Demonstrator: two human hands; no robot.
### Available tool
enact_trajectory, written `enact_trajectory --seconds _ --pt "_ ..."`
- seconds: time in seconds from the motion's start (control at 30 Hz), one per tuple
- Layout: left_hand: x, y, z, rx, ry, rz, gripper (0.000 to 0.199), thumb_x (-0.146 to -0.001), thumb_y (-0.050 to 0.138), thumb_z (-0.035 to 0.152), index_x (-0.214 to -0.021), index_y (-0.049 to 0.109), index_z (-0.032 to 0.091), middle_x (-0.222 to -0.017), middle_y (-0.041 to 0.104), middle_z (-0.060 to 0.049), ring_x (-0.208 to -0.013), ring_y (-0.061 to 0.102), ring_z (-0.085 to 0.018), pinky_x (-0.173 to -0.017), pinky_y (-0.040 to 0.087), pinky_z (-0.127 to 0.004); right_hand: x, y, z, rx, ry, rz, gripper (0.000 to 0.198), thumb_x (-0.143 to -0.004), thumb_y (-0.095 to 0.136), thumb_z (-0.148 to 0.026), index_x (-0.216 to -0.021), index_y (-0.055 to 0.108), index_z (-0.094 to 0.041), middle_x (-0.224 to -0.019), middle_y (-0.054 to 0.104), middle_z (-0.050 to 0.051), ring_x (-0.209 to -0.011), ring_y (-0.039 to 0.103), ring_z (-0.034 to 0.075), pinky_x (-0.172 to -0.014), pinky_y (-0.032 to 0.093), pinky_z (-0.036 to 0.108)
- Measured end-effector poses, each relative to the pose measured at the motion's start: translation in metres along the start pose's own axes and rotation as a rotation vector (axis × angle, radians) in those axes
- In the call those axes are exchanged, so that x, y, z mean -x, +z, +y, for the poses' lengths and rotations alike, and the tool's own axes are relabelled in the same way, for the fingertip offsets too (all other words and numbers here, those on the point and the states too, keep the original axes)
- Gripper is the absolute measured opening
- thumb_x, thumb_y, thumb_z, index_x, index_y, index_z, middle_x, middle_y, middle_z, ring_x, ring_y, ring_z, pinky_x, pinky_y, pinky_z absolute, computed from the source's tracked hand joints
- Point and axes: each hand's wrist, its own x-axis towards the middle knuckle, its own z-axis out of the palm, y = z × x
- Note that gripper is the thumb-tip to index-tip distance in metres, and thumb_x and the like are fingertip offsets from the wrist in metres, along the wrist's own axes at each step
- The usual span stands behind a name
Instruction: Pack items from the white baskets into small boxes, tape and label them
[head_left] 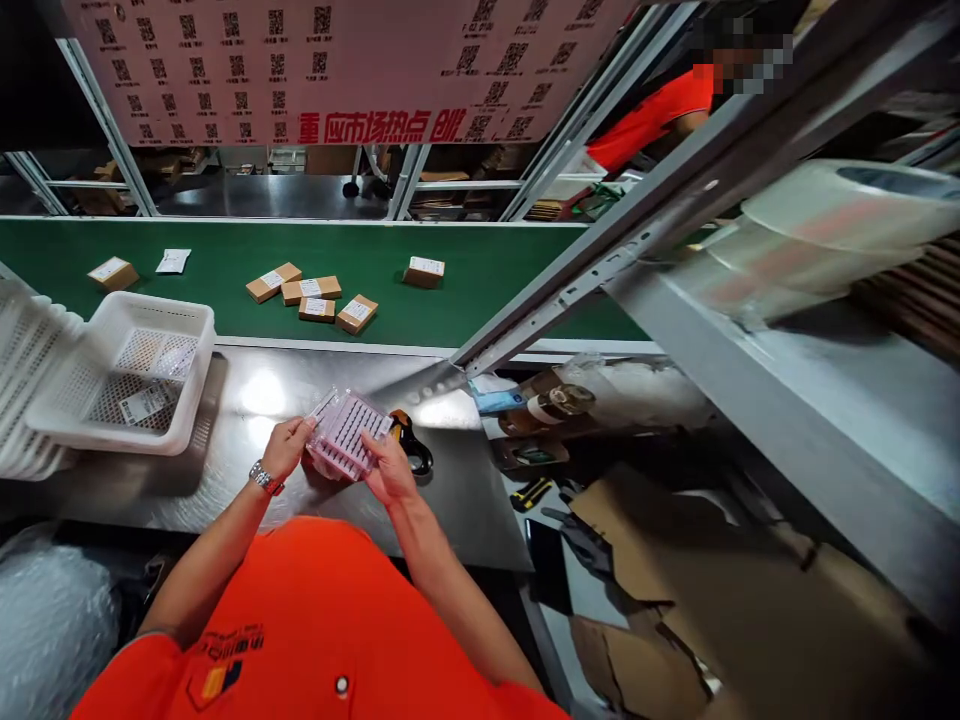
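Between my two hands, over the metal table, is a pink flat pack (349, 437) with rows of short black tufts, like trays of false eyelashes, in clear plastic. Its left edge is pinched by my left hand (289, 446), which has a watch on the wrist. My right hand (390, 470) grips the right side, thumb on top. The fingers underneath are hidden. Just beyond my right hand lies a black and orange tape dispenser (414, 445). A white plastic basket (199, 345) stands to the left, with a few labelled bags inside.
Past the metal table (255, 385) runs a green conveyor belt (480, 290) carrying several small cartons (357, 313). White baskets are stacked at far left. A slanted metal post (540, 285) and a shelf with tape rolls (832, 240) rise at right. Another person's red sleeve (652, 115) shows beyond.
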Motion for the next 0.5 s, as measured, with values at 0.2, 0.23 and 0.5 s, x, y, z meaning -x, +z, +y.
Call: enact_trajectory --seconds 0.2,0.23,0.5 --pt "-0.008 -0.019 0.007 -0.064 -0.027 -0.171 0.060 -0.081 0.088 0.076 -0.067 0.070 0.021 -0.064 0.066 -0.005 -0.058 0.061 -0.018 -0.047 0.051 -0.027 0.004 -0.021 -0.046 0.147 0.056 -0.083 0.057 -0.070 0.105 -0.028 -0.121 0.080 -0.021 -0.109 0.090 0.007 -0.109 0.086 0.032 -0.097 0.074 0.048" --pt "-0.008 -0.019 0.008 -0.075 -0.046 -0.253 0.061 -0.081 0.089 0.077 -0.067 0.072 0.020 -0.064 0.066 -0.006 -0.057 0.061 -0.019 -0.045 0.050 -0.028 0.005 -0.022 -0.050 0.180 0.087 -0.124 0.061 -0.070 0.105 -0.026 -0.125 0.080 -0.021 -0.111 0.090 0.007 -0.110 0.086 0.031 -0.098 0.073 0.046" --pt "0.010 -0.005 -0.002 -0.182 -0.145 -0.365 0.089 -0.093 0.049 0.104 -0.060 0.061 0.022 -0.057 0.058 -0.007 -0.051 0.056 -0.019 -0.044 0.049 -0.032 0.023 -0.017 -0.024 0.231 0.226 -0.269 0.087 -0.071 0.106 -0.034 -0.150 0.073 -0.024 -0.120 0.088 0.008 -0.114 0.083 0.029 -0.104 0.068 0.044"
